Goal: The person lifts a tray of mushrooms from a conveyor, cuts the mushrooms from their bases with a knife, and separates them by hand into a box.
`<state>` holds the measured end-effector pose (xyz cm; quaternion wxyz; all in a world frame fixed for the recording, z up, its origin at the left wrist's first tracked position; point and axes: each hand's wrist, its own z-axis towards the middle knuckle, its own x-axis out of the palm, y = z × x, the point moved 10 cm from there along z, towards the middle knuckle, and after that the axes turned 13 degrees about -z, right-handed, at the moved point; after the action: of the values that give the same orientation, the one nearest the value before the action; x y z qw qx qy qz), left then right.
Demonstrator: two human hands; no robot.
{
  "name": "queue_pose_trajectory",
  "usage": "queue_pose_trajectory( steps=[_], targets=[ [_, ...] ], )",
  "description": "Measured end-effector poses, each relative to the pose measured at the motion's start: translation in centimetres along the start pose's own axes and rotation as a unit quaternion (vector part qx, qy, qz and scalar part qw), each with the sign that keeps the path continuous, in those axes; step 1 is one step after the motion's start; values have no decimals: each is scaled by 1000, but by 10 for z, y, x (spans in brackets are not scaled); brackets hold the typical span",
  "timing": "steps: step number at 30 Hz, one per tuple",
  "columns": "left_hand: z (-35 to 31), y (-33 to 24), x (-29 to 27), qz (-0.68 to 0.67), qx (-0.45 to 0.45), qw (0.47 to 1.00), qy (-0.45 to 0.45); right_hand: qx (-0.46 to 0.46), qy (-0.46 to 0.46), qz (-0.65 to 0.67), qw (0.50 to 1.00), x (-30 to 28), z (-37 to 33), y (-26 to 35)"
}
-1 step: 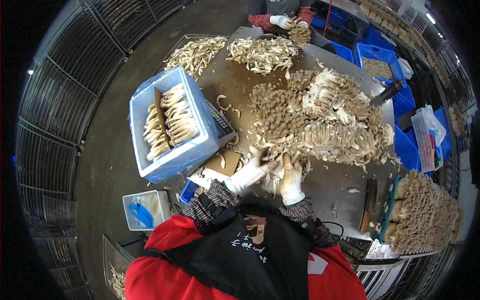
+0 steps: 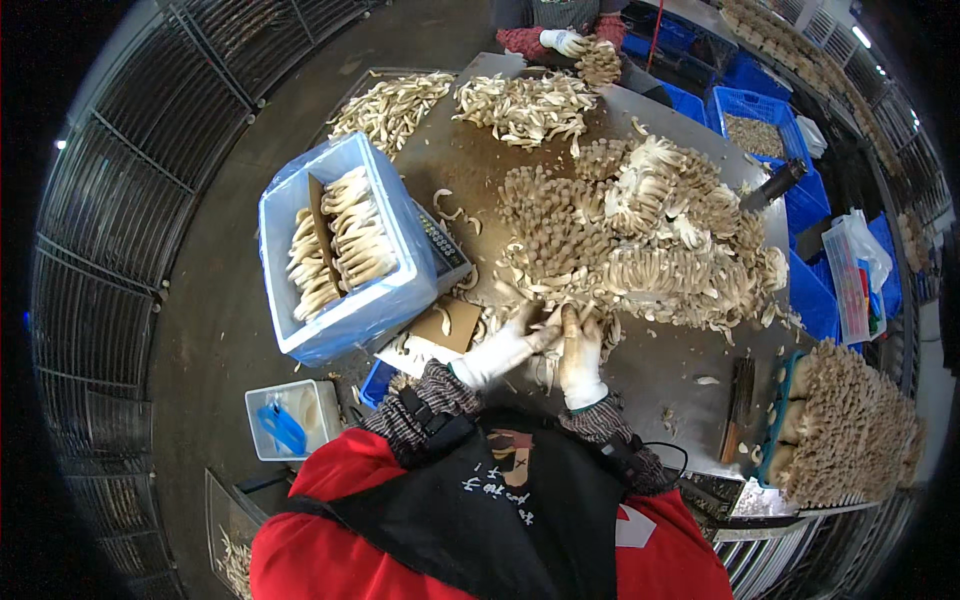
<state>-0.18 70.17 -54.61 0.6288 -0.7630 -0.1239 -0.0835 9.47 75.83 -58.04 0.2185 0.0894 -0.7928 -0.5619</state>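
Here, left hand (image 2: pixel 505 350) and right hand (image 2: pixel 581 355), both gloved, are gripping one mushroom clump (image 2: pixel 553 322) together at the table's (image 2: pixel 680 365) near edge, beside the pile (image 2: pixel 640 235).

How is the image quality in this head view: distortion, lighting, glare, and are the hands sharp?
Head view: strong fisheye, with a black rim and the racks bent into curves; lighting is even, with bright lamp glare top right; the left hand and right hand in white gloves are reasonably sharp among the mushrooms, though fine detail at the edges is soft.
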Motion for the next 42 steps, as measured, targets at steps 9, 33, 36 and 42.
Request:
queue_pose_trajectory(
  steps=[9, 33, 36, 42],
  targets=[
    [9, 30, -1, -123, 24, 989, -83, -84, 151, 178, 969, 20, 4, -16],
    [-198, -263, -370, 671, 46, 639, -374, 46, 65, -205, 976, -19, -10, -72],
    [-159, -259, -423, 701, 57, 629, -332, -1, 71, -337, 939, -16, -20, -62],
    [-99, -235, -490, 752, 33, 552, -359, -58, 74, -474, 875, -4, -34, -40]
  ],
)
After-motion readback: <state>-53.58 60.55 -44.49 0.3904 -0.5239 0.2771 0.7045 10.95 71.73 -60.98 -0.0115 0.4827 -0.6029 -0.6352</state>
